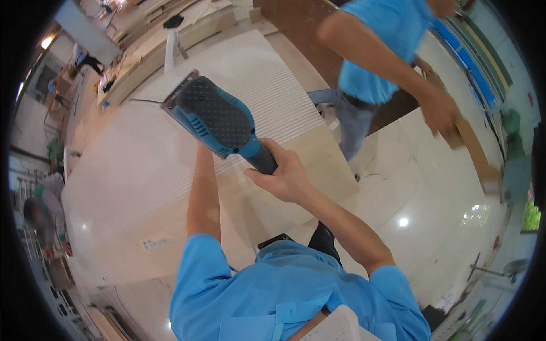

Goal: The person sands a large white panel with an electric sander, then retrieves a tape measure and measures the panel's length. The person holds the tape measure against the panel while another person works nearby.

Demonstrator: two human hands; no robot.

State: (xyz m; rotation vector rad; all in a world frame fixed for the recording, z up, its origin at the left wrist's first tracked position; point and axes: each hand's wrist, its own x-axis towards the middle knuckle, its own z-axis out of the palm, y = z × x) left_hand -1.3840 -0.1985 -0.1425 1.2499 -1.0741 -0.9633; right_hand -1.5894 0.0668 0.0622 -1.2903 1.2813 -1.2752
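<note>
A blue-and-black power tool [216,111], which looks like a sander, is raised above a large pale panel [131,170]. My right hand [287,173] wraps round its narrow dark handle. My left forearm [203,199] reaches up to the tool's underside. The tool's wide body hides my left hand, so I cannot see its fingers. Close parallel grooves run across part of the pale panel below. A thin dark line, perhaps a cord, sticks out past the tool's far left end.
A co-worker in a blue shirt [375,54] stands at the far right, with a blurred hand at a long wooden strip [476,146]. Stacked boards [165,48] lie at the back left. Another person [51,210] is at the left edge. Glossy pale floor lies right.
</note>
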